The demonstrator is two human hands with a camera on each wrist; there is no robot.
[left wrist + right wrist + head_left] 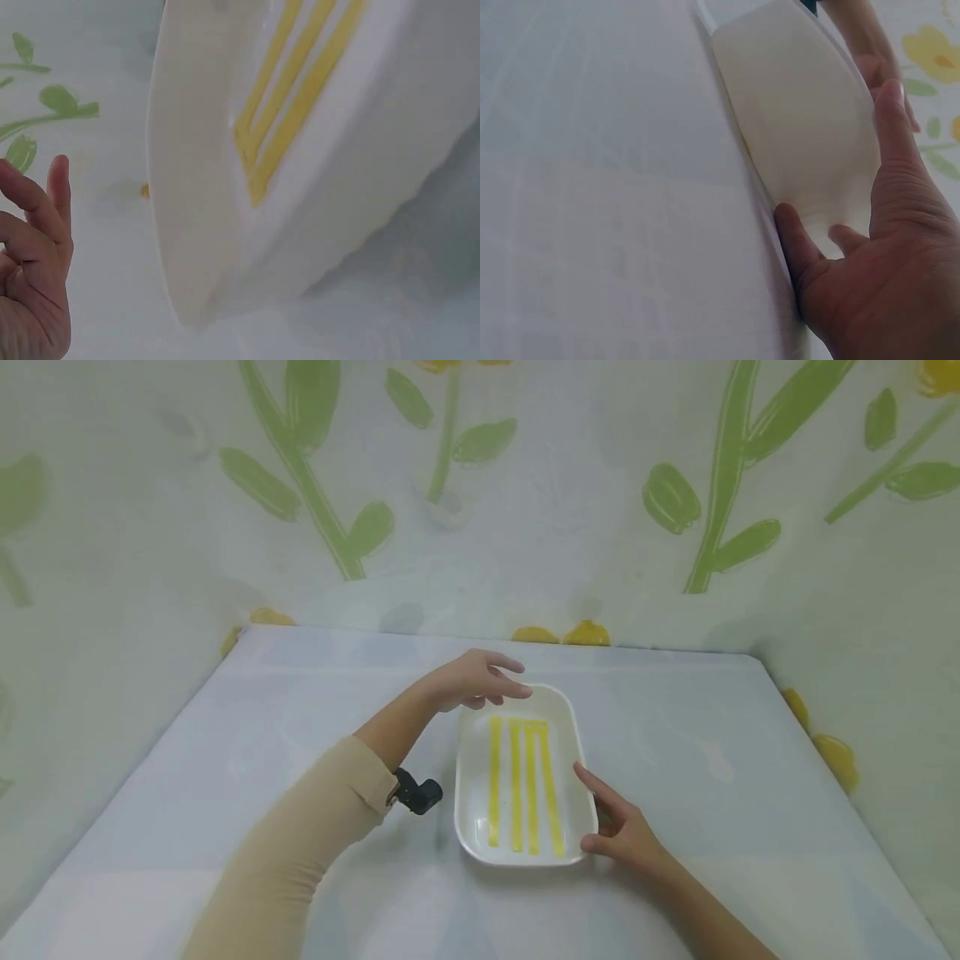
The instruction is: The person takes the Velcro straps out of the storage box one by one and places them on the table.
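A white rectangular dish point(471, 777) with rounded corners sits on the table. Inside it run several long yellow strips point(494, 781), roughly parallel, a short crosspiece joining two at the far end. My left hand point(472, 681) hovers at the dish's far left corner with fingers loosely bent and nothing held. In the left wrist view, a gap separates that hand point(34, 262) from the dish wall point(191, 150). My right hand point(626, 835) holds the dish's right side near the close corner, fingertips at the rim. The right wrist view shows its fingers point(795, 236) against the outer wall.
A pale table point(675, 777) reaches back to a white wall covering point(570, 527) printed with green stems and yellow flowers. A black wrist-worn device point(420, 793) juts from the left sleeve point(300, 852), beside the dish.
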